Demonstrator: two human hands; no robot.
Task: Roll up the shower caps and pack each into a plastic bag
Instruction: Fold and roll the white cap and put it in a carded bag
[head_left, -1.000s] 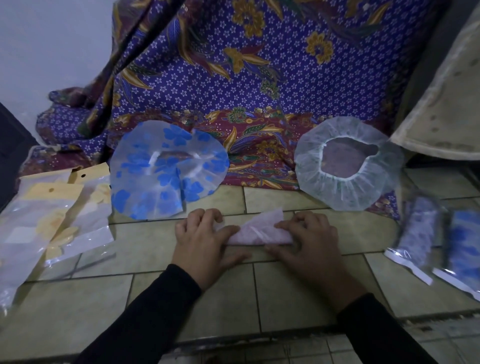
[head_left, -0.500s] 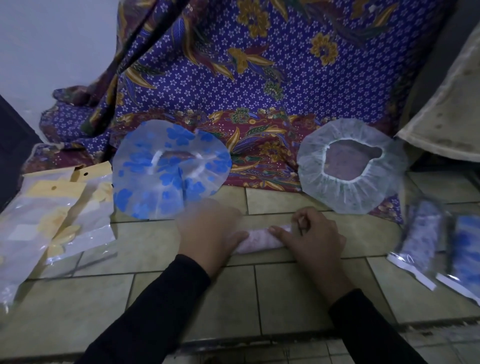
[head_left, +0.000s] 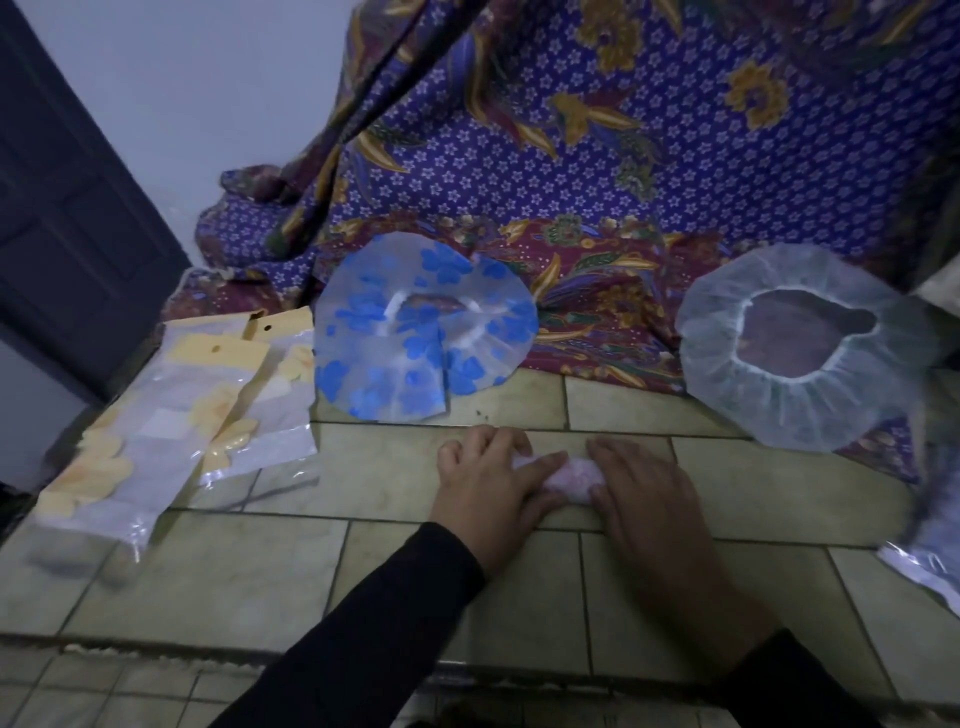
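Note:
A pale pink shower cap (head_left: 574, 475), rolled into a short tight bundle, lies on the tiled ledge (head_left: 260, 571). My left hand (head_left: 488, 483) presses flat on its left end and my right hand (head_left: 644, 488) covers its right end, so only the middle shows. Behind them a blue-flowered cap (head_left: 421, 332) lies spread flat. A clear white cap (head_left: 805, 348) sits open at the right. Plastic bags with yellow headers (head_left: 176, 415) lie in a pile on the left.
Packed bags with rolled caps (head_left: 935, 525) lie at the right edge, blurred. A purple batik cloth (head_left: 597, 156) hangs behind and drapes onto the ledge. A dark door (head_left: 62, 208) stands at the left. The ledge's front edge runs below my wrists.
The pink cap went from a flat folded triangle to a tight short roll. Both hands closed in toward each other over it. The view shifted to the left.

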